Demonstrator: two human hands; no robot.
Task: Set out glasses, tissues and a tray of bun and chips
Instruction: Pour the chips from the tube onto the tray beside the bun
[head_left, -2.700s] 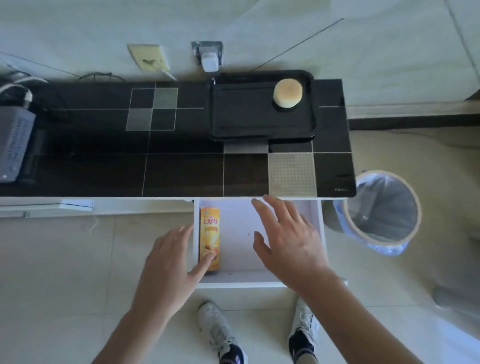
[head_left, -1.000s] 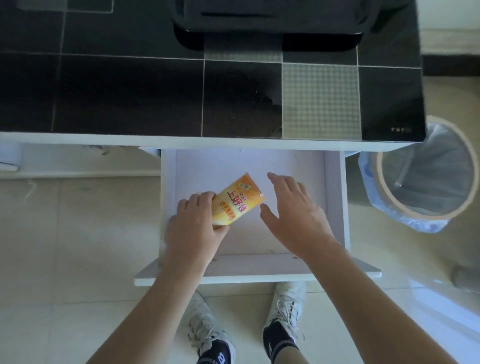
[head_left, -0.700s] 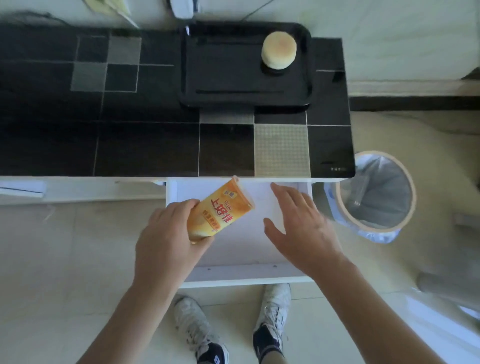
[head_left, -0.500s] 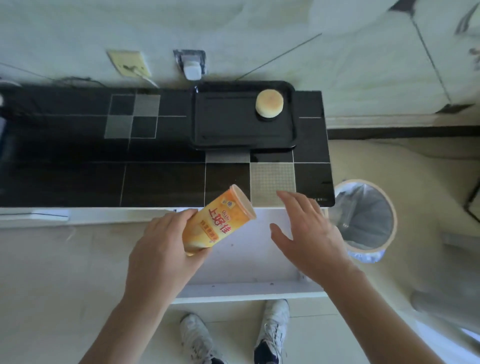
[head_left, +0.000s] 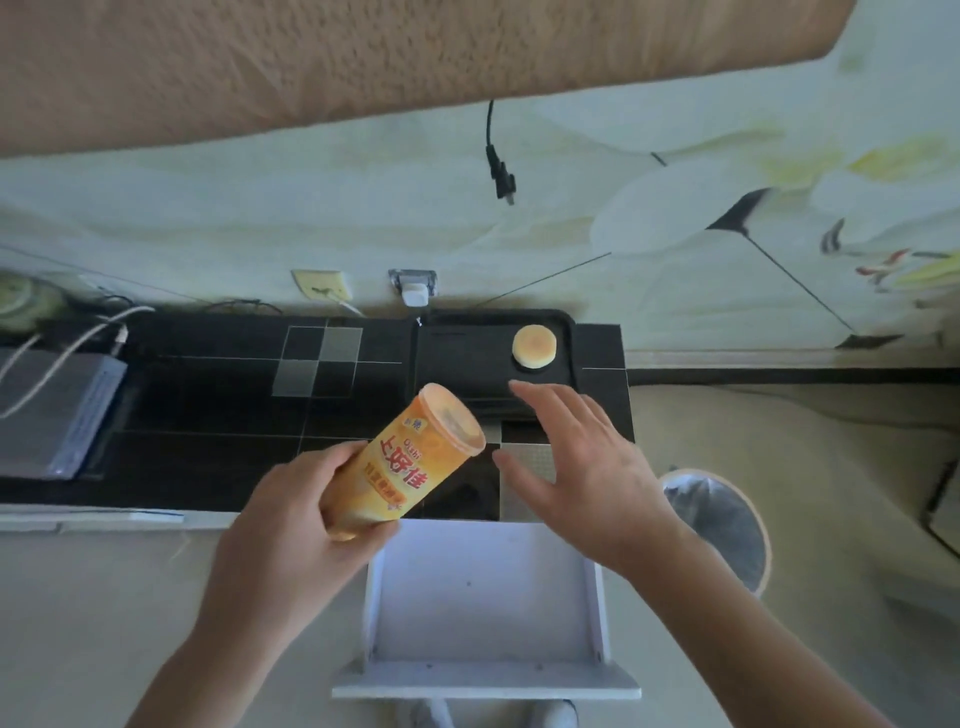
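Chips step: left hand (head_left: 291, 525) clamped on chip canister (head_left: 410, 467); right hand (head_left: 576, 467) spread, empty. Next: onto tray (head_left: 467, 364) beside bun (head_left: 534, 347).

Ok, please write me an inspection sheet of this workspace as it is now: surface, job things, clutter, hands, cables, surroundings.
Surface: black tiled glossy countertop.
Job's things: black rectangular tray at the wall, round pale bun on it; orange cylindrical chips can, tilted.
Clutter: grey box far left.
Hands: left hand grips can; right hand open, empty.
Cables: white leads; black plug hanging.
Surroundings: white open drawer, nothing seen inside; lined bin.
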